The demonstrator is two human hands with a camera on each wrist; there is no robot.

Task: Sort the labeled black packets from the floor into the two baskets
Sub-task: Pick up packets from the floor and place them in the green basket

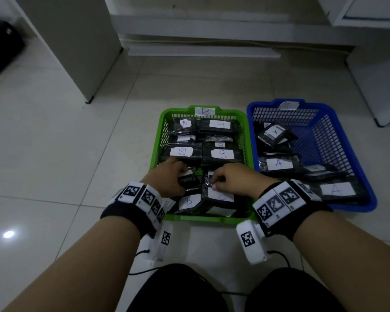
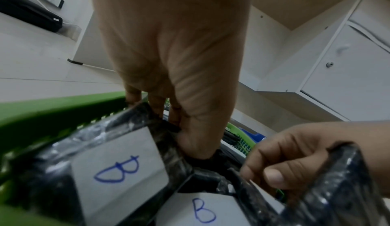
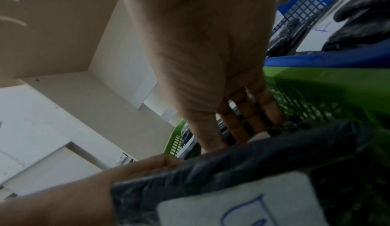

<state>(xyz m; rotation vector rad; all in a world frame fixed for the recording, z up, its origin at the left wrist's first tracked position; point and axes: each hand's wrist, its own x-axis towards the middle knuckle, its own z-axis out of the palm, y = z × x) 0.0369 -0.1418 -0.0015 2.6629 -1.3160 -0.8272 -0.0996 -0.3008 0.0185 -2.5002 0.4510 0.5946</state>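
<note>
The green basket (image 1: 203, 218), tagged B, is packed with black packets bearing white B labels. The blue basket (image 1: 356, 208) to its right holds packets labeled A (image 1: 278, 163). Both hands are inside the near end of the green basket. My left hand (image 1: 178, 177) pinches a black packet (image 2: 118, 167) with a B label, thumb in front and fingers behind. My right hand (image 1: 217, 181) grips the edge of another black packet (image 3: 232, 171), with its fingers (image 2: 272, 176) curled over that edge. A further B packet (image 1: 189, 201) lies by the front rim.
White cabinet legs and a baseboard stand beyond the baskets. A black bag (image 1: 0, 48) sits at far left. The floor is pale tile (image 1: 54, 154). My knees and the wrist-camera cables are at the bottom.
</note>
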